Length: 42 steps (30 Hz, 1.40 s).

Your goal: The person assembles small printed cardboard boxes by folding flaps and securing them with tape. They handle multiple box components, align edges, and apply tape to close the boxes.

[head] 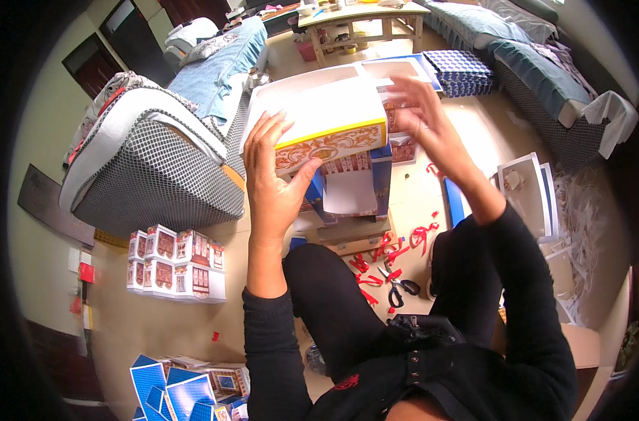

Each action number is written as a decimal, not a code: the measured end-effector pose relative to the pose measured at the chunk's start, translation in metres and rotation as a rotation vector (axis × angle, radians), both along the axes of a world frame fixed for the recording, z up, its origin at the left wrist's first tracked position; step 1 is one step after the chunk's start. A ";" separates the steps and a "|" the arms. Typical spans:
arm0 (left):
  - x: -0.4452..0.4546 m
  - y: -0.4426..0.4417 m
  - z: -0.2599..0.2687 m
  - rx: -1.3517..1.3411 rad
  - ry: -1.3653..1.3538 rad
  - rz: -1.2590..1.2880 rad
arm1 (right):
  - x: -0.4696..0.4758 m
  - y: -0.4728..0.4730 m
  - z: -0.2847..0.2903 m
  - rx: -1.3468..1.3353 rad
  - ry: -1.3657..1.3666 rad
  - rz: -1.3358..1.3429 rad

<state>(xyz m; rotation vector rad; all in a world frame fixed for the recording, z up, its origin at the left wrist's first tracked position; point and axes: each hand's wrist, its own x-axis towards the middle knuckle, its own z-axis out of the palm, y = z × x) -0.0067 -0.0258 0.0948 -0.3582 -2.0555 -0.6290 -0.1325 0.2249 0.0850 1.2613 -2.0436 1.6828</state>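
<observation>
My left hand [272,163] holds the left end of a white cardboard box [324,105] with a yellow edge and an orange scroll pattern on its near side, fingers on top and thumb on the patterned face. Blurred, my right hand [416,113] is raised just right of the box with its fingers apart. Beneath the box stands a blue printed cardboard piece [381,184] with a white panel [350,192] in its middle. Black-handled scissors [402,287] lie on the floor between my legs, among scraps of red ribbon [423,234].
Stacked printed house-shaped boxes [177,266] are on the floor at left, blue printed card pieces [190,394] at lower left. Checked sofas [156,163] flank both sides. Open white boxes [524,194] and shredded white paper [582,237] lie right. A wooden table [361,18] stands behind.
</observation>
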 end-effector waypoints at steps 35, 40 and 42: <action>-0.029 0.019 -0.024 0.481 0.014 -0.312 | -0.016 -0.002 -0.002 -0.077 0.102 -0.020; -0.018 0.026 -0.033 0.478 -0.116 -0.350 | 0.004 -0.002 0.002 -0.029 -0.022 0.011; -0.015 0.039 -0.033 0.610 -0.142 -0.443 | 0.008 -0.003 -0.002 -0.006 -0.073 0.031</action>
